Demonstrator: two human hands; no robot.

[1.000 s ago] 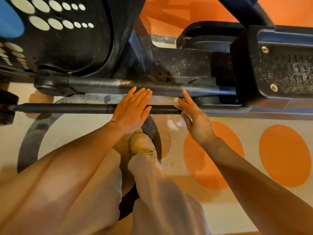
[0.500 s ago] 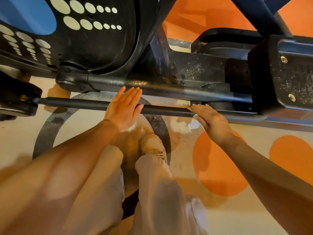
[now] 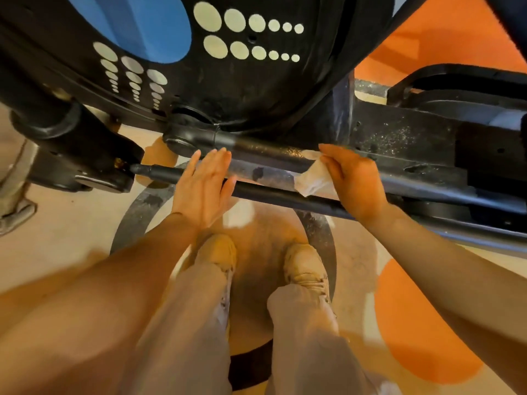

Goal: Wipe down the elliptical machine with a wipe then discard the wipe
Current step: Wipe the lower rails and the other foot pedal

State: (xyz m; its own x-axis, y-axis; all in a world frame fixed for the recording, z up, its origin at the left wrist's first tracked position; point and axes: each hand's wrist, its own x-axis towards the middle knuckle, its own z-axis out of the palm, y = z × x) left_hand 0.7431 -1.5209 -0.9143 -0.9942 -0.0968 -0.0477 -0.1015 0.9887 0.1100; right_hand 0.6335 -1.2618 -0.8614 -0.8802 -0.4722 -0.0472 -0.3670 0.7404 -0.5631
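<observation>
Wipe (image 3: 315, 178) in my right hand (image 3: 356, 181): my fingers curl round it and press it on the lower bars of the elliptical machine (image 3: 256, 89), draped between the thick upper bar (image 3: 271, 151) and the thin rod (image 3: 265, 193) beneath. My left hand (image 3: 204, 185) lies flat on the rod, fingers straight, holding nothing. I judge I am mid-wipe on these bars; next calls for sliding the wipe along the dusty bar with steady pressure. No bin or other container shows, so discarding means finding one. My shoes (image 3: 306, 266) stand on the patterned floor (image 3: 427, 323).
</observation>
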